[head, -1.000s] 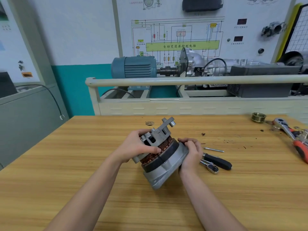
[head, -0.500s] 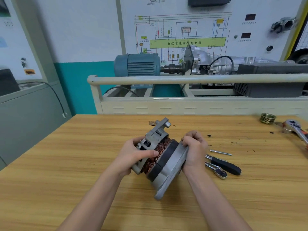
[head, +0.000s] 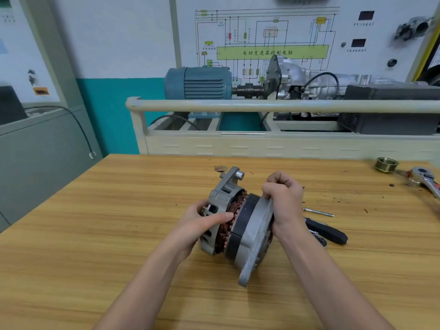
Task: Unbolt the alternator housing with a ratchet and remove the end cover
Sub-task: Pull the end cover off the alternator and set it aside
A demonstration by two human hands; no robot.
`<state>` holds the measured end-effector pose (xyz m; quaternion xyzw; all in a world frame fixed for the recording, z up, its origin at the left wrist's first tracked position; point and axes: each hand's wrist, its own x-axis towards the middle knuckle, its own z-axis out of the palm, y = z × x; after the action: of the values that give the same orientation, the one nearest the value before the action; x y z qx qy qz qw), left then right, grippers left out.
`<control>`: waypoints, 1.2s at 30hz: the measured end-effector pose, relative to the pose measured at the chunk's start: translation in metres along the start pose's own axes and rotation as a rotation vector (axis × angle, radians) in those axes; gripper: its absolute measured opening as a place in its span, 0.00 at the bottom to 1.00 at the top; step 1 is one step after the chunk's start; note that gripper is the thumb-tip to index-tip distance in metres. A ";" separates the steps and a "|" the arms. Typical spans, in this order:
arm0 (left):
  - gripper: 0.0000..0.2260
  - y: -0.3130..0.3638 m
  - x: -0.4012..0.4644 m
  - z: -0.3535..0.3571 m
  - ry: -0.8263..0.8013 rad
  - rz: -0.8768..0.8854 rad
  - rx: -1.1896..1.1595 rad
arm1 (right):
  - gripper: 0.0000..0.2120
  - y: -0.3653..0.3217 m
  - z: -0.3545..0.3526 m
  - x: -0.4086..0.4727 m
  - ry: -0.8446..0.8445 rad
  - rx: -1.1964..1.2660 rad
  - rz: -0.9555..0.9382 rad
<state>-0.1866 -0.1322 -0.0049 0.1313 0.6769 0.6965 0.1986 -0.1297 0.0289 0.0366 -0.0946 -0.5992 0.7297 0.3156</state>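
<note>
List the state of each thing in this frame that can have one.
alternator: tipped on its side, held on the table, copper windings exposed between the housing halves
end cover: still on, right hand gripping its rim
left hand: gripping the rear housing
black-handled ratchet: lying unused, right of the alternator
long bolt: out, lying loose
pulley: off, at the table's far right

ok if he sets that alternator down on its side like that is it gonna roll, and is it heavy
Probably heavy for its size: the alternator shows cast metal and dense copper windings, and both hands grip it. Its round body might roll, though the projecting mounting ear would likely stop it.
</note>
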 end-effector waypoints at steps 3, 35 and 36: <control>0.28 0.009 -0.003 0.006 0.042 0.114 0.184 | 0.10 -0.001 0.002 0.001 -0.043 -0.054 -0.006; 0.15 0.009 0.005 0.025 0.291 0.282 0.131 | 0.14 -0.002 -0.014 -0.006 -0.066 -0.150 -0.101; 0.15 0.008 0.005 0.024 0.306 0.283 0.113 | 0.12 -0.003 -0.018 -0.008 -0.050 -0.111 -0.104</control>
<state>-0.1811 -0.1082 0.0039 0.1289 0.7117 0.6904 -0.0140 -0.1136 0.0391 0.0325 -0.0625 -0.6507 0.6800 0.3320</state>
